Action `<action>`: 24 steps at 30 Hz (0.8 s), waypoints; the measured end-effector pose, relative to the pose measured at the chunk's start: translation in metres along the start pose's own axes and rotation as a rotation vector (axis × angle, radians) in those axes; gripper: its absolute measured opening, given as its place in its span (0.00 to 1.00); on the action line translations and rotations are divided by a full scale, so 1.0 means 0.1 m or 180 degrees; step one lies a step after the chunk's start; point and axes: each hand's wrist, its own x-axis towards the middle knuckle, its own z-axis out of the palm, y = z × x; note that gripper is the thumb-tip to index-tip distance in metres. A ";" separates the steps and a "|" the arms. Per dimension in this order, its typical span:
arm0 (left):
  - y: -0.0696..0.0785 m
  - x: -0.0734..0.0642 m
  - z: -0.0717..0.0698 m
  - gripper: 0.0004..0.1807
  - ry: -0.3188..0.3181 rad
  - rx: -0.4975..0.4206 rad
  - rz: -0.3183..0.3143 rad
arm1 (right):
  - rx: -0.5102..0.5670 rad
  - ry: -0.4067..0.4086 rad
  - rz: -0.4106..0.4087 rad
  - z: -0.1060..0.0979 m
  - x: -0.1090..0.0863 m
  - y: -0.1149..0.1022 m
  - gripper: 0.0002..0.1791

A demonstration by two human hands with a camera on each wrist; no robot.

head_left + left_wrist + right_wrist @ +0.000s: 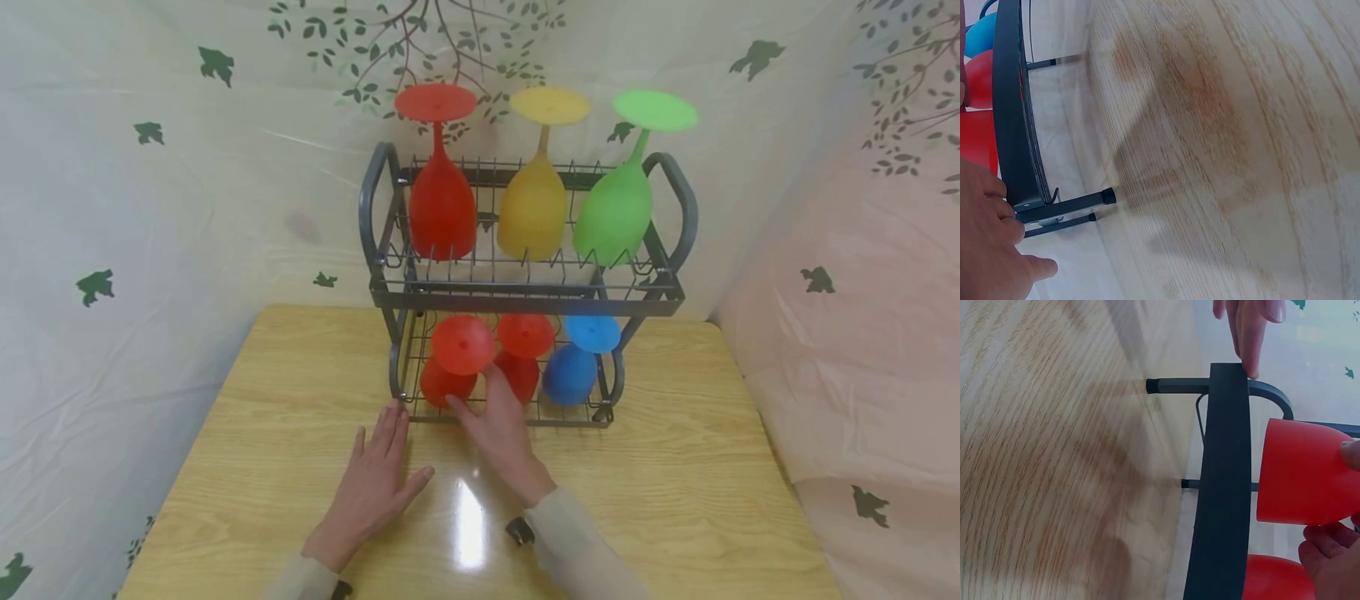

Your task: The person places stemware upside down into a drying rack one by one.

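My right hand [504,433] grips the bowl of a red goblet [450,382] that stands upside down at the left of the rack's lower tier. In the right wrist view, thumb and fingers [1329,545] lie on opposite sides of the red bowl [1304,472]. Flat and with straight fingers, my left hand [367,492] touches the front left corner of the dark two-tier rack [525,302]. Its fingers [997,206] lie against the rack's end in the left wrist view. Beside the gripped goblet stand another upturned red goblet [525,333] and a blue one [572,375].
On the upper tier, red [442,208], yellow [532,212] and green [615,217] goblets stand upside down, the green one leaning. The rack is on a wooden table [300,367], close to a patterned cloth backdrop [187,208].
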 end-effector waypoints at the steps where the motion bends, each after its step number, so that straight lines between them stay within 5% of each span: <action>1: 0.00 0.00 0.00 0.51 -0.0004 0.0001 0.0000 | -0.0027 -0.0016 0.0029 0.01 0.01 0.01 0.42; 24: -0.01 -0.01 0.01 0.50 0.0001 -0.0044 0.0012 | -0.0328 -0.0188 0.0153 0.15 0.14 0.10 0.39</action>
